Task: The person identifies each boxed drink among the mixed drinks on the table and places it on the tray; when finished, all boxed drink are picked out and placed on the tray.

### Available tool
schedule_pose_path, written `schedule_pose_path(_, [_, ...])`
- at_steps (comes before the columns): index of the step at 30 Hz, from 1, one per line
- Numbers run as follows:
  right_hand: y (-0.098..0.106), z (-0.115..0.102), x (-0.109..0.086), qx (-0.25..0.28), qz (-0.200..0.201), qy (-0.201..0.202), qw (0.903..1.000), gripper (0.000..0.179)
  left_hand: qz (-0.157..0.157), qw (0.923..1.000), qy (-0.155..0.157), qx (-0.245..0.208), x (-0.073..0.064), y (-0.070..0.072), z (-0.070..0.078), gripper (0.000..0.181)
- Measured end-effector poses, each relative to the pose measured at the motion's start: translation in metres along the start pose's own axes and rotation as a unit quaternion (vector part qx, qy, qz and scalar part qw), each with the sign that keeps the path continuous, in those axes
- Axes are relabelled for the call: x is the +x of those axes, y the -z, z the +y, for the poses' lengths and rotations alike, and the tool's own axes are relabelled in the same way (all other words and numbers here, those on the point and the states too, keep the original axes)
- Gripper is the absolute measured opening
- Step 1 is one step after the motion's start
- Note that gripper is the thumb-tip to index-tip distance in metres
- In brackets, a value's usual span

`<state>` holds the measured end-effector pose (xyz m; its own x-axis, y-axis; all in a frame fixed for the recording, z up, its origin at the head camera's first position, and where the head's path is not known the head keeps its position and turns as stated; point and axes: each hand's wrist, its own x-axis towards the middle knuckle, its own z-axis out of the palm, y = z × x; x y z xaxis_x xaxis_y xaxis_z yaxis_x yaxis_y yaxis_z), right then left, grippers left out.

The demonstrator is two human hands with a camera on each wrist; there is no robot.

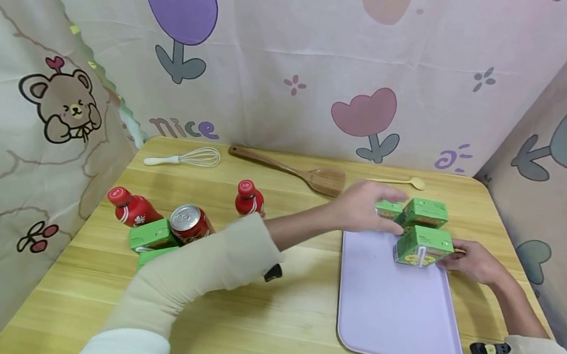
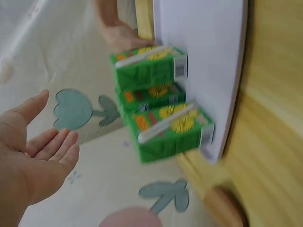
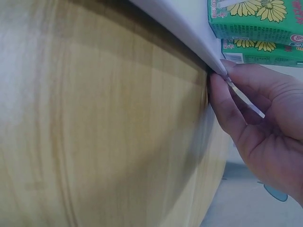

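Observation:
My left hand (image 1: 366,206) hovers by three green juice boxes at the far end of the lilac tray (image 1: 397,314). In the left wrist view its fingers are extended, with a gap between palm and boxes. The front juice box (image 1: 424,246) stands nearest me; another juice box (image 1: 425,213) is behind it and a third juice box (image 1: 388,208) lies to the left, partly covered by my left hand. At the tray's right edge, my right hand (image 1: 475,259) pinches a thin flat wooden piece (image 3: 246,100), most of it hidden, its fingertips right at the rim.
On the left are two red bottles (image 1: 137,211) (image 1: 249,198), a red can (image 1: 191,225) and green boxes (image 1: 153,235), partly behind my left sleeve. Along the back lie a whisk (image 1: 199,156), a wooden spatula (image 1: 324,180) and a small spoon (image 1: 416,183). Printed cloth walls enclose the table.

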<state>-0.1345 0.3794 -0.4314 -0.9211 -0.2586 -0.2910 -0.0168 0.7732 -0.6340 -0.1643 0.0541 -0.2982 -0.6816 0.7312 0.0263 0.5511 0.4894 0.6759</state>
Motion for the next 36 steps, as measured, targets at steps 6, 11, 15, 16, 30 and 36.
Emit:
schedule_pose_path(6, [-0.002,-0.001,0.002,0.001,0.002,0.001,1.0,0.055,0.018,0.999,0.036,-0.018,-0.042,0.034,-0.017,0.06])
schedule_pose_path(11, [-0.001,-0.002,0.004,-0.001,0.0,-0.002,1.0,0.054,0.025,0.9954,0.091,-0.016,-0.089,0.052,-0.036,0.057])
schedule_pose_path(15, [0.0,-0.004,0.005,0.004,-0.005,-0.001,1.0,0.054,0.022,0.9938,0.109,-0.009,-0.128,0.057,-0.052,0.056])
schedule_pose_path(16, [0.0,-0.004,0.005,0.006,-0.006,-0.003,1.0,0.054,0.022,0.9938,0.109,-0.008,-0.136,0.057,-0.056,0.057])
schedule_pose_path(30, [0.001,-0.001,0.001,-0.004,0.001,-0.004,1.0,0.054,0.035,0.9845,0.166,0.045,-0.214,0.054,-0.096,0.055])
schedule_pose_path(36, [0.0,-0.001,0.0,0.0,0.002,-0.001,1.0,0.054,0.037,0.9811,0.186,0.038,-0.231,0.053,-0.106,0.051])
